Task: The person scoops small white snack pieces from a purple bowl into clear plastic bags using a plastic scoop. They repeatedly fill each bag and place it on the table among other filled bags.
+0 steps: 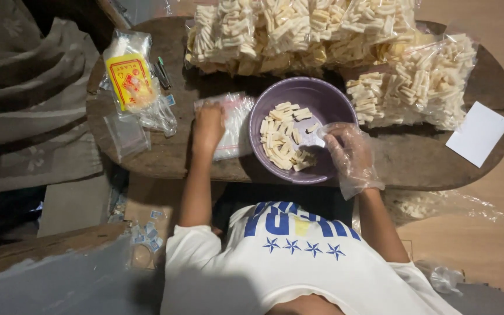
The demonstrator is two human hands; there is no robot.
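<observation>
Your gloved right hand (pixel 350 153) had fingers curled over the purple bowl (pixel 322 99) of cracker sticks (pixel 284 140); your left hand (pixel 208 128) pressed flat on the small plastic bags (pixel 235 119) just beside it.

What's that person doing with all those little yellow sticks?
A person sits at a wooden table. The right hand, in a clear plastic glove, reaches into a purple bowl of pale cracker sticks. The bare left hand rests on a stack of small empty plastic bags. Filled bags of sticks are piled behind the bowl.
</observation>
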